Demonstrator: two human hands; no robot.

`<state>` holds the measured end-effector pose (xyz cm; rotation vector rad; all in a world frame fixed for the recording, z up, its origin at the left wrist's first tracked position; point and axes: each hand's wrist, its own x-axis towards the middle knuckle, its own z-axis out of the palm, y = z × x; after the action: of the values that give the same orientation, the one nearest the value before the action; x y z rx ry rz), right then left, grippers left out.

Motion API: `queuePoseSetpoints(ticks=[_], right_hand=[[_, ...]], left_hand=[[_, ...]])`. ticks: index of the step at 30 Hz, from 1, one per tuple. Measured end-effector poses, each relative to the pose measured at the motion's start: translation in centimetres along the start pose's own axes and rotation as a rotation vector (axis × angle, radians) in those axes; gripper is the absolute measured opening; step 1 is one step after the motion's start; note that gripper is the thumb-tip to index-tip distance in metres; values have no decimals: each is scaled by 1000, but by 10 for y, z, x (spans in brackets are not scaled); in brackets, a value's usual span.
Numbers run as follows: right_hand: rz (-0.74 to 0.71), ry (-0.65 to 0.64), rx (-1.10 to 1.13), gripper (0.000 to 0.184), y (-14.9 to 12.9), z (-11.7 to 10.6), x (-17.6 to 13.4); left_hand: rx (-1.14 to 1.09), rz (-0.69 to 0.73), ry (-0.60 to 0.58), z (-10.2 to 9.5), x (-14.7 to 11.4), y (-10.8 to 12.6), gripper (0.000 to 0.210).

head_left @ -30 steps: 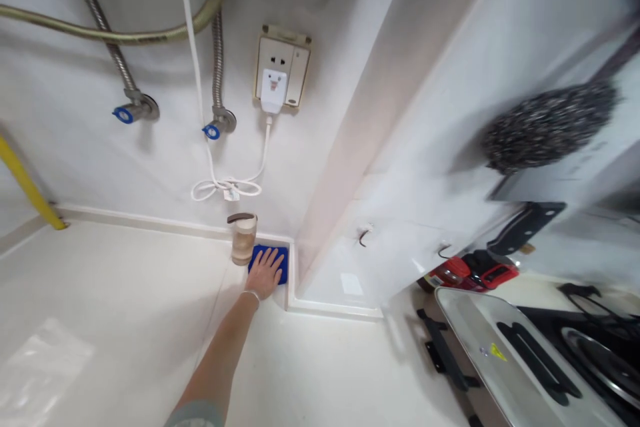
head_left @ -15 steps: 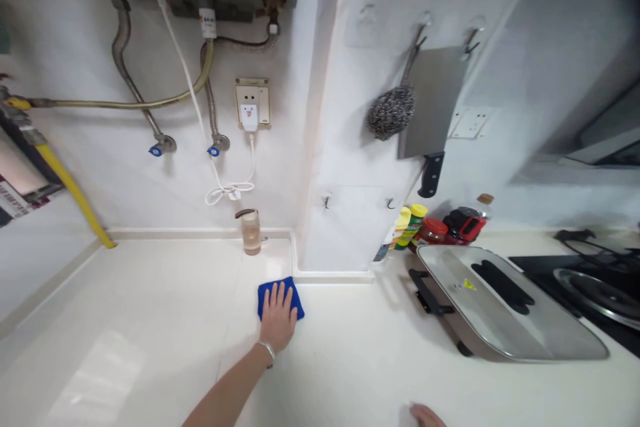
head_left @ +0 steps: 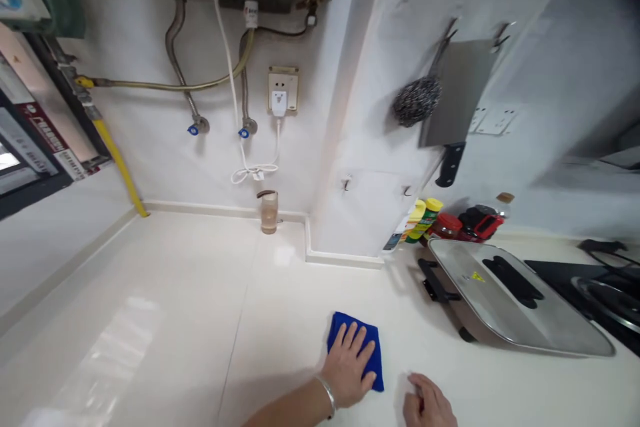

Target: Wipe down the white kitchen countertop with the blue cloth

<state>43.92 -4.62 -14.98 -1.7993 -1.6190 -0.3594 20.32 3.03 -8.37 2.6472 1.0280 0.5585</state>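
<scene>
While your left hand [head_left: 349,365] lies flat with fingers spread on the blue cloth [head_left: 358,345], pressing it onto the white counter [head_left: 175,307], your right hand [head_left: 429,403] rests just beside it, fingers loosely curled and holding nothing. Beyond the cloth sits a steel pan lid [head_left: 505,297], well apart from a glass cup [head_left: 269,211] at the wall.

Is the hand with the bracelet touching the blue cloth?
Touching. The head view shows the left hand lying flat on the blue cloth, fingers spread over it, pressing it on the counter.
</scene>
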Motion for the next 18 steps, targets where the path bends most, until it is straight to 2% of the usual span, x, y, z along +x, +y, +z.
queuePoseSetpoints(ticks=[3,7,11,15,18], right_hand=[[21,-44,0,33,-3,-4,-4],[44,-63,2,32,-9,-11,-3],[65,-73,4,32,-14,-16,-1],[55,-45,3,32,-17,-18,-1],[43,-14,12,31,-19,-18,-1]], left_hand=[[-5,53,-17,-29,-36,-12,70],[65,-26,-30,-69,-99,-40,72],[244,-225,-24,-104,-160,-82,66],[400,-546,54,-139,-216,-140,55],[481,-793,127,-168,-248,-186,57]])
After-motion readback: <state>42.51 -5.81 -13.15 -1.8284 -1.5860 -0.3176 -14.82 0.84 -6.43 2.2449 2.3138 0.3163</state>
